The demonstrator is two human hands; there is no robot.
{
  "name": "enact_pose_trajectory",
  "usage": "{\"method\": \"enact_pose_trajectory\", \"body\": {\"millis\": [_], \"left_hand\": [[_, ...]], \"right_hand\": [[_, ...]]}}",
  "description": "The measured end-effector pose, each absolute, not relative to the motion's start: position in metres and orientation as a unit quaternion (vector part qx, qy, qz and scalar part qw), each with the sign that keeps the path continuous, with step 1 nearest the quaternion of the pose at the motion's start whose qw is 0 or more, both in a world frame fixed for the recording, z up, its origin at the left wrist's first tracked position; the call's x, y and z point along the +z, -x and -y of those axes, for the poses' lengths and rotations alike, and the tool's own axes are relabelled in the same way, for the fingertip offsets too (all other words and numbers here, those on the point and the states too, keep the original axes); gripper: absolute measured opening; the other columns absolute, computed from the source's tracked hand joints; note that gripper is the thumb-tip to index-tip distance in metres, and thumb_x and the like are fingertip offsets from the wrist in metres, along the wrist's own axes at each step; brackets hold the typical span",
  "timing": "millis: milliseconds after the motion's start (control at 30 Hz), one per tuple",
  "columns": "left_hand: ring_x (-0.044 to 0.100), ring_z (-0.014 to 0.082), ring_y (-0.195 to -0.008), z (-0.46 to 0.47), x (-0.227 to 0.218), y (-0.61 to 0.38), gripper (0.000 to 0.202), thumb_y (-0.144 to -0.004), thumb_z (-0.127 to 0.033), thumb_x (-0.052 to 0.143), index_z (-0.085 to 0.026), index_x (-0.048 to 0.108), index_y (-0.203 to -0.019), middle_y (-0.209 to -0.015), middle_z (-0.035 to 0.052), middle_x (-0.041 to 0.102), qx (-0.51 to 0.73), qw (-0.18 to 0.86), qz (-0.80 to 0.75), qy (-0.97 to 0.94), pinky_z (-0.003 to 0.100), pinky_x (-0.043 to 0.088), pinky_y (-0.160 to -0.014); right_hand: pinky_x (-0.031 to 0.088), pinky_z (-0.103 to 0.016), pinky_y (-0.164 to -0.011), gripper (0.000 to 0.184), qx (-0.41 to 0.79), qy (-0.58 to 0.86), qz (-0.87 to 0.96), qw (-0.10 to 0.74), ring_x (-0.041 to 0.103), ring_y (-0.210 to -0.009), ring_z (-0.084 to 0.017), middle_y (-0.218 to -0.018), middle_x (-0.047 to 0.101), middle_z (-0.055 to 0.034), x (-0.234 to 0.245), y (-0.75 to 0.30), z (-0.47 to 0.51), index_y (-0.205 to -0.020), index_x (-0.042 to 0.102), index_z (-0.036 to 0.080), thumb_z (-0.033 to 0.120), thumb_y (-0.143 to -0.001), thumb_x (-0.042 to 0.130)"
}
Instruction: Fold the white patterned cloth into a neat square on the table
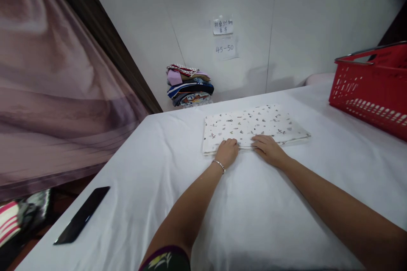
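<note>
A white cloth (254, 125) with small grey and green printed motifs lies folded into a flat rectangle on the table. My left hand (227, 152) has its fingers curled over the cloth's near edge, left of the middle, and is closed on it. A bracelet circles that wrist. To the right, across a short gap, my right hand (269, 150) holds the same near edge, its fingers bent over the top layer. The undersides of both hands are hidden. At its right end the cloth's layers spread slightly, with the corner pointing right.
A white sheet covers the table (152, 169). On the right stands a red plastic basket (372, 93). A black flat object (82, 216) lies near the left edge. Folded textiles (190, 87) are stacked beyond the far edge, below paper notes (224, 38). A pinkish curtain (57, 80) hangs left.
</note>
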State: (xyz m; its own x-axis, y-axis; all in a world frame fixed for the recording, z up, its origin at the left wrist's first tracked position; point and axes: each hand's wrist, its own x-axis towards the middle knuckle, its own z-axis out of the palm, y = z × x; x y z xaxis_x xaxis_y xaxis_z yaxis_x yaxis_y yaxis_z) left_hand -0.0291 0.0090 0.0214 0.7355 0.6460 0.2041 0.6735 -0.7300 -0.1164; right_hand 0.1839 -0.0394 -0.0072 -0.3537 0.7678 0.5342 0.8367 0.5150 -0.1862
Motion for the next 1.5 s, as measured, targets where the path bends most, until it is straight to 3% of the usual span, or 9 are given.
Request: {"method": "enact_pose_trajectory", "body": {"millis": [200,333,567,800,1067,1300,1500], "left_hand": [[0.048,0.0173,-0.093,-0.007,0.023,0.030,0.016,-0.087,-0.019,0.041,-0.016,0.057,-0.086,-0.100,0.0053,0.055,-0.083,0.060,0.360,0.927,0.031,0.036,-0.078],[0.049,0.0162,-0.090,-0.009,0.023,0.031,0.018,-0.088,-0.028,0.042,-0.019,0.056,-0.087,-0.097,0.0036,0.056,-0.121,0.028,0.371,0.920,0.030,0.038,-0.075],[0.050,0.0175,-0.094,-0.013,0.034,0.017,0.016,-0.085,-0.021,0.046,-0.020,0.054,-0.099,-0.100,0.0044,0.056,-0.078,0.023,0.384,0.920,0.031,0.038,-0.078],[0.052,0.0201,-0.092,-0.022,0.040,0.006,0.018,-0.084,-0.016,0.043,-0.017,0.061,-0.085,-0.092,0.0072,0.059,-0.002,0.059,0.351,0.935,0.033,0.039,-0.074],[0.054,0.0206,-0.091,-0.030,0.047,0.004,0.016,-0.083,-0.021,0.047,-0.018,0.062,-0.087,-0.094,0.0069,0.060,0.034,0.043,0.351,0.935,0.030,0.040,-0.071],[0.054,0.0201,-0.087,-0.028,0.041,0.004,0.023,-0.084,-0.013,0.037,-0.015,0.059,-0.091,-0.091,0.0083,0.058,0.002,0.100,0.332,0.938,0.032,0.041,-0.073],[0.052,0.0192,-0.088,-0.019,0.039,0.010,0.020,-0.081,-0.015,0.042,-0.017,0.058,-0.093,-0.094,0.0066,0.058,-0.020,0.067,0.347,0.935,0.031,0.042,-0.074]], "right_hand": [[0.038,-0.044,-0.089,0.019,-0.040,0.498,0.804,0.322,0.050,-0.107,-0.024,-0.110,0.060,-0.0085,-0.007,-0.185,0.039,-0.088,0.062,0.021,0.025,-0.086,0.044],[0.039,-0.042,-0.090,0.022,-0.039,0.513,0.777,0.361,0.054,-0.102,-0.022,-0.105,0.063,-0.0080,-0.009,-0.192,0.035,-0.093,0.062,0.022,0.022,-0.086,0.041],[0.037,-0.041,-0.090,0.025,-0.040,0.545,0.771,0.327,0.054,-0.101,-0.023,-0.105,0.064,-0.0072,-0.010,-0.199,0.035,-0.098,0.062,0.021,0.018,-0.081,0.043],[0.036,-0.039,-0.090,0.025,-0.019,0.550,0.778,0.303,0.054,-0.100,-0.022,-0.106,0.063,-0.0064,-0.005,-0.197,0.036,-0.097,0.062,0.022,0.017,-0.077,0.047],[0.036,-0.037,-0.088,0.023,-0.017,0.546,0.783,0.299,0.054,-0.098,-0.020,-0.103,0.064,-0.0065,0.002,-0.192,0.035,-0.096,0.063,0.022,0.018,-0.081,0.046],[0.036,-0.036,-0.087,0.023,-0.014,0.558,0.770,0.308,0.054,-0.096,-0.020,-0.098,0.065,-0.0070,0.006,-0.193,0.033,-0.090,0.062,0.020,0.011,-0.084,0.042],[0.037,-0.036,-0.088,0.020,0.013,0.541,0.771,0.337,0.055,-0.096,-0.019,-0.098,0.066,-0.0046,0.001,-0.194,0.034,-0.091,0.062,0.021,0.014,-0.082,0.045]]}}
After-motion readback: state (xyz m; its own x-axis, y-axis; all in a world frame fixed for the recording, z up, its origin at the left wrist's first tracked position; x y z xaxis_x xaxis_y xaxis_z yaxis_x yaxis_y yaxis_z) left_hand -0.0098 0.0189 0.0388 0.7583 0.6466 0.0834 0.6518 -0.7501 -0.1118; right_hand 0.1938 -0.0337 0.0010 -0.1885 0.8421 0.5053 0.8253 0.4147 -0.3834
